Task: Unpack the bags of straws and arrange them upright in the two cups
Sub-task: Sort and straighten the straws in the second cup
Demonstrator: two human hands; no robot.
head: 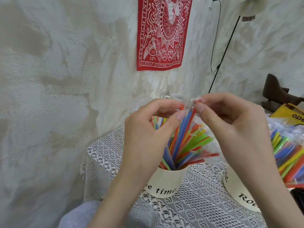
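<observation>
Both hands pinch the clear bag (196, 102) top: left hand (148, 127) and right hand (230, 122) each in a narrow grip on film, above the straw-filled cup (166, 181). Best to tear gently, keeping the straws (187, 127) pointed into that cup on the tabletop (197, 211).

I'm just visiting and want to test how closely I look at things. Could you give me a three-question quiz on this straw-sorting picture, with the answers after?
1. True or false: the cup between the person's forearms already holds straws.
2. What are the left hand and right hand both pinching? A) a spoon B) a clear plastic bag of straws C) the red wall hanging
3. On which side of the table do the unopened bags of straws lie?

Key
1. True: colourful straws stand in it, fanning out.
2. B: the fingertips grip its top, above the cup.
3. The person's right, beyond the second cup.
</observation>
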